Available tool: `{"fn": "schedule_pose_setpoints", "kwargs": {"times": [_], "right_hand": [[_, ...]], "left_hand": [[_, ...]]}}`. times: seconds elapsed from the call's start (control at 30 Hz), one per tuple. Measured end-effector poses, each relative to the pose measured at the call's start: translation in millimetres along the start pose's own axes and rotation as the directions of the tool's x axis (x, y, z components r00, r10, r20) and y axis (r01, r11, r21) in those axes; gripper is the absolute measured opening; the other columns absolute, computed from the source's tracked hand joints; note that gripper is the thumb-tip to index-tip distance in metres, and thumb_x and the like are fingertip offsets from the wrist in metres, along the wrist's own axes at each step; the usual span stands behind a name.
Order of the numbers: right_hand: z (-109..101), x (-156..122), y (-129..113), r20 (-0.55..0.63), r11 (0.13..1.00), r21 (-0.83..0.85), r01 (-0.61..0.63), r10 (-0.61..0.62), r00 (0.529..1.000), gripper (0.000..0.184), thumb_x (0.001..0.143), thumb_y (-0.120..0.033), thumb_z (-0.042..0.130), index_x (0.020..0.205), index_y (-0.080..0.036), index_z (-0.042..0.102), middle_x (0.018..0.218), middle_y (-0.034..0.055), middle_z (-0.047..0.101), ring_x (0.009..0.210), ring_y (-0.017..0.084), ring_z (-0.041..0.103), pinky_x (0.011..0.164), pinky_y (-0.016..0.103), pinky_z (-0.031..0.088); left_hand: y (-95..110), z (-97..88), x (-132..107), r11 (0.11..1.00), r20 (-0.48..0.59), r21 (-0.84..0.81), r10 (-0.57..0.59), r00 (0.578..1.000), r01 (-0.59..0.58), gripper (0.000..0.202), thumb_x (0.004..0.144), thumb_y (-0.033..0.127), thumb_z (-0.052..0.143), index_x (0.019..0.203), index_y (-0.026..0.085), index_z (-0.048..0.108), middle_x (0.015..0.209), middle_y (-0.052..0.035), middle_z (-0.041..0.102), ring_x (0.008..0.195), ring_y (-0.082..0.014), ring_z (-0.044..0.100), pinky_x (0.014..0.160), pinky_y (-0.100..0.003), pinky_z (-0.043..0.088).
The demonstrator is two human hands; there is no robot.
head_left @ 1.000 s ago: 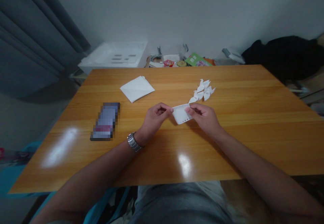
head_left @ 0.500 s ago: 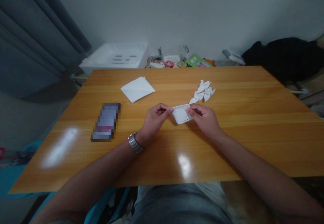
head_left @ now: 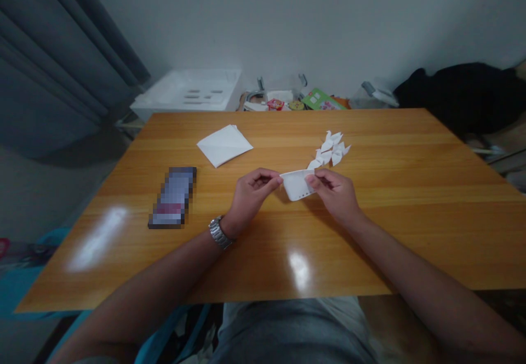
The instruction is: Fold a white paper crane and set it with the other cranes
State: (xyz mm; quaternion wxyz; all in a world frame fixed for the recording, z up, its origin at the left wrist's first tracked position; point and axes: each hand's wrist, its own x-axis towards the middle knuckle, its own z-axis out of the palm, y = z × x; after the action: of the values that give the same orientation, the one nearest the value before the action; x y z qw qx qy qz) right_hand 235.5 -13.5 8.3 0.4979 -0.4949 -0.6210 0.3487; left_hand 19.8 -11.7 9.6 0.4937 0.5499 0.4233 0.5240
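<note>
A small piece of white paper (head_left: 296,185), with a row of dark marks along its lower edge, is held up between my two hands above the table. Thumb and fingers of my left hand (head_left: 255,191) pinch its upper left corner. On the other side, my right hand (head_left: 335,191) grips the right end, its thumb lying over the front face. Just behind the paper lie several folded white paper birds (head_left: 330,147) in a cluster. Farther left rests a stack of white paper sheets (head_left: 224,146), turned at an angle.
The wooden table (head_left: 263,254) spans the view. A phone (head_left: 172,198), blurred out, lies on its left part. Past the far edge are a white foam box (head_left: 191,92), a green packet (head_left: 322,100) and a black cloth (head_left: 460,92).
My right hand has shifted slightly to the right along with the paper's right end. The left hand keeps its pinch, nearly still.
</note>
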Motion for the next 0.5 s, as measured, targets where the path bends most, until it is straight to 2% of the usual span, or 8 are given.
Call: {"fn": "schedule_pose_setpoints", "kwargs": {"times": [0.37, 0.5], "right_hand": [[0.1, -1.3, 0.2, 0.030, 1.000, -0.028, 0.008, -0.007, 1.000, 0.036, 0.087, -0.057, 0.069, 0.082, -0.021, 0.074, 0.074, 0.0022, 0.070, 0.068, 0.018, 0.062, 0.062, 0.028, 0.051], [0.2, -1.0, 1.8, 0.034, 1.000, -0.021, -0.007, 0.008, 0.999, 0.035, 0.087, -0.056, 0.069, 0.084, -0.021, 0.074, 0.076, 0.0026, 0.070, 0.068, 0.017, 0.061, 0.062, 0.028, 0.050]], "left_hand": [[-9.0, 0.3, 0.9, 0.995, 0.013, -0.100, 0.000, 1.000, 0.001, 0.027, 0.083, 0.041, 0.079, 0.090, 0.017, 0.069, 0.087, -0.0028, 0.069, 0.081, -0.0136, 0.062, 0.076, -0.025, 0.050], [-6.5, 0.5, 0.9, 0.997, -0.005, -0.081, -0.009, 1.000, 0.008, 0.024, 0.084, 0.039, 0.079, 0.088, 0.017, 0.069, 0.085, -0.0023, 0.068, 0.080, -0.0130, 0.061, 0.074, -0.024, 0.047]]}}
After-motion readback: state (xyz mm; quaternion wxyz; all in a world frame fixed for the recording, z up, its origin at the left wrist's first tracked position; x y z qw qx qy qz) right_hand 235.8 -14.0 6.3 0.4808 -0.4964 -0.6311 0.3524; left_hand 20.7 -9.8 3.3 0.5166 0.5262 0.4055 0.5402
